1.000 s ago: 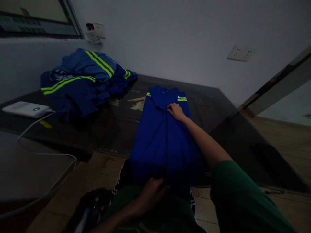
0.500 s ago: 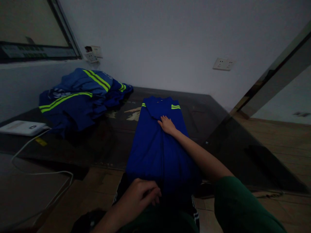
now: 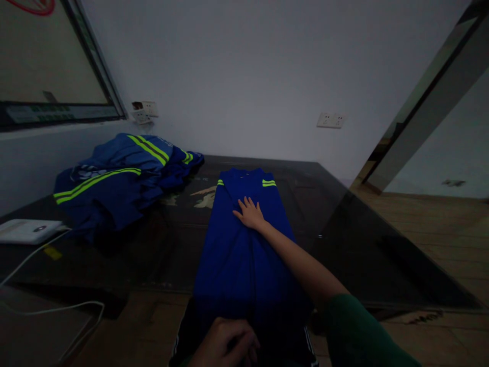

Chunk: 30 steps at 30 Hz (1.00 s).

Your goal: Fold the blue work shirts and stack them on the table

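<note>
A blue garment with yellow-green reflective stripes lies folded lengthwise on the dark glass table, its lower end hanging over the near edge. My right hand rests flat on it below the collar, fingers spread. At the bottom of the view my left hand is closed on the garment's lower edge.
A heap of blue garments with the same stripes lies at the table's back left. A white device with a cable sits at the left edge. Wall sockets are behind, wooden floor to the right.
My right hand has slid down the garment toward me. My left hand has stayed closed on the lower edge. The camera has tilted up, so everything sits lower in view.
</note>
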Motion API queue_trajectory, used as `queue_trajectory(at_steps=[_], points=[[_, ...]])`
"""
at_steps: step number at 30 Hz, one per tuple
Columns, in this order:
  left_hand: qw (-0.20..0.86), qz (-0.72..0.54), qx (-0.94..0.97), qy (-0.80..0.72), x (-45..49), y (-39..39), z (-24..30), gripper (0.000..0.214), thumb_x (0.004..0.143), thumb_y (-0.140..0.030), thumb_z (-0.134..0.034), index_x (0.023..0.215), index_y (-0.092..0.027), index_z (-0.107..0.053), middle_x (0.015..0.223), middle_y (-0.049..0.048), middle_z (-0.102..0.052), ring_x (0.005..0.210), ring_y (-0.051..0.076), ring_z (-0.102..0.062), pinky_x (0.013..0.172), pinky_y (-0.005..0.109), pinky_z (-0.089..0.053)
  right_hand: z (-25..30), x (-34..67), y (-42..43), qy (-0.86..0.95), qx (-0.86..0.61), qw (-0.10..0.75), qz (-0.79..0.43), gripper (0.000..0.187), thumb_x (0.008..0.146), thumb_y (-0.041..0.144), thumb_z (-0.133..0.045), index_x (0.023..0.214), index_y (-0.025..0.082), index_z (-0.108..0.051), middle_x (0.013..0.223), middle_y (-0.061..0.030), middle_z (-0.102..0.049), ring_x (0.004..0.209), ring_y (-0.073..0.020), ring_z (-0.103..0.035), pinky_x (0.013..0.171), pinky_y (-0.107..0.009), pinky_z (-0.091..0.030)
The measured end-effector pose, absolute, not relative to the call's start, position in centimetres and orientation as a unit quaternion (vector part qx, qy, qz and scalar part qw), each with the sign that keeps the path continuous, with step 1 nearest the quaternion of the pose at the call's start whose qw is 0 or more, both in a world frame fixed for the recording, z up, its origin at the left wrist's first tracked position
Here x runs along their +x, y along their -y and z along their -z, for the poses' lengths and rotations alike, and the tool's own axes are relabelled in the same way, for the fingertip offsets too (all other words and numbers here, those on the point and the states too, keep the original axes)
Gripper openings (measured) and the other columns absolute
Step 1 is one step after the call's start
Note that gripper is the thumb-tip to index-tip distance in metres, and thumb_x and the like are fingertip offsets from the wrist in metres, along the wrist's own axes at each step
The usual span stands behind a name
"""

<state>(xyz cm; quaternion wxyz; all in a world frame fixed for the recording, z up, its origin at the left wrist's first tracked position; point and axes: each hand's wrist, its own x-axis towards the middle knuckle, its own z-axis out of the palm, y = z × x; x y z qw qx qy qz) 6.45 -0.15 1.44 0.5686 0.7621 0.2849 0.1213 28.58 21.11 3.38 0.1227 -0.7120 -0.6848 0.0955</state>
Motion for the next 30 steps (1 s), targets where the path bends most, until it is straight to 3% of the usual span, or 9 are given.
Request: queue_trajectory(at_steps=[3, 6, 11, 15, 18, 22, 26, 30], points=[[0.574, -0.124, 0.757, -0.286, 6.2, 0.2, -1.3, 0.066, 0.089, -0.069, -0.033, 0.082, -0.014, -0.070, 0.070, 0.0088, -0.072, 0.063, 0.015, -0.067, 0.060, 0.021, -0.047, -2.8, 28.4, -20.8, 0.689, -0.707, 0.130, -0.089, 0.073, 0.094, 0.059, -0.033, 0.151, 0.016, -0.024, 0.158, -0.0143, -0.015, 0.147, -0.0293, -0.005, 0.115, -0.056, -0.007], [0.576, -0.133, 0.757, -0.278, 5.9, 0.1, -1.5, 0.063, 0.090, -0.067, -0.034, 0.082, -0.016, -0.070, 0.071, 0.0076, -0.072, 0.066, 0.015, -0.068, 0.064, 0.022, -0.048, -3.3, 29.2, -21.0, 0.688, -0.697, 0.168, -0.111, 0.071, 0.094, 0.058, -0.034, 0.151, 0.016, -0.025, 0.158, -0.0135, -0.018, 0.146, -0.0293, -0.010, 0.113, -0.057, -0.016], [0.578, -0.165, 0.752, -0.271, 5.5, -1.1, -4.9, 0.051, 0.092, -0.059, -0.040, 0.093, -0.016, -0.067, 0.073, 0.0055, -0.072, 0.064, 0.014, -0.067, 0.070, 0.025, -0.048, -4.5, 32.8, -21.8, 0.648, -0.738, 0.187, -0.030, 0.056, 0.099, 0.041, -0.030, 0.146, 0.011, -0.035, 0.154, -0.0141, -0.030, 0.144, -0.0246, -0.022, 0.113, -0.045, -0.025], [0.548, -0.223, 0.777, -0.215, 7.3, -6.2, -10.1, 0.035, 0.094, -0.045, -0.045, 0.102, -0.017, -0.064, 0.078, 0.0039, -0.071, 0.068, 0.013, -0.066, 0.073, 0.026, -0.049, -3.6, 35.4, -21.5, 0.619, -0.772, 0.147, -0.006, 0.048, 0.099, 0.032, -0.032, 0.137, 0.007, -0.047, 0.144, -0.0200, -0.044, 0.134, -0.0258, -0.040, 0.109, -0.040, -0.031], [0.492, -0.278, 0.802, -0.192, 11.5, -13.0, -12.0, 0.025, 0.093, -0.032, -0.048, 0.103, -0.016, -0.064, 0.089, 0.0050, -0.072, 0.083, 0.015, -0.067, 0.082, 0.028, -0.050, -2.4, 35.8, -21.0, 0.628, -0.767, 0.130, -0.006, 0.047, 0.099, 0.033, -0.034, 0.135, 0.007, -0.050, 0.144, -0.0192, -0.045, 0.135, -0.0267, -0.040, 0.110, -0.042, -0.030], [0.285, -0.276, 0.846, -0.355, 18.7, -21.9, -9.7, 0.023, 0.087, -0.013, -0.051, 0.104, -0.015, -0.067, 0.109, 0.0066, -0.069, 0.102, 0.015, -0.063, 0.092, 0.025, -0.047, -1.6, 35.5, -20.6, 0.629, -0.767, 0.126, 0.007, 0.051, 0.099, 0.034, -0.031, 0.141, 0.007, -0.044, 0.148, -0.0179, -0.039, 0.139, -0.0268, -0.033, 0.112, -0.045, -0.025], [0.241, -0.249, 0.839, -0.419, 22.9, -26.4, -6.0, 0.021, 0.088, -0.022, -0.056, 0.099, -0.011, -0.070, 0.106, 0.0139, -0.070, 0.104, 0.023, -0.063, 0.094, 0.033, -0.047, -1.6, 35.4, -20.5, 0.624, -0.769, 0.138, 0.012, 0.051, 0.099, 0.034, -0.031, 0.142, 0.010, -0.042, 0.147, -0.0163, -0.041, 0.138, -0.0256, -0.035, 0.112, -0.044, -0.026], [0.236, -0.225, 0.835, -0.443, 23.8, -27.9, -4.3, 0.018, 0.085, -0.027, -0.061, 0.092, -0.016, -0.073, 0.098, 0.0104, -0.073, 0.098, 0.023, -0.066, 0.087, 0.031, -0.050, -1.9, 35.9, -20.7, 0.621, -0.767, 0.159, 0.008, 0.049, 0.099, 0.033, -0.031, 0.141, 0.013, -0.046, 0.144, -0.0132, -0.047, 0.135, -0.0237, -0.040, 0.110, -0.039, -0.030]])
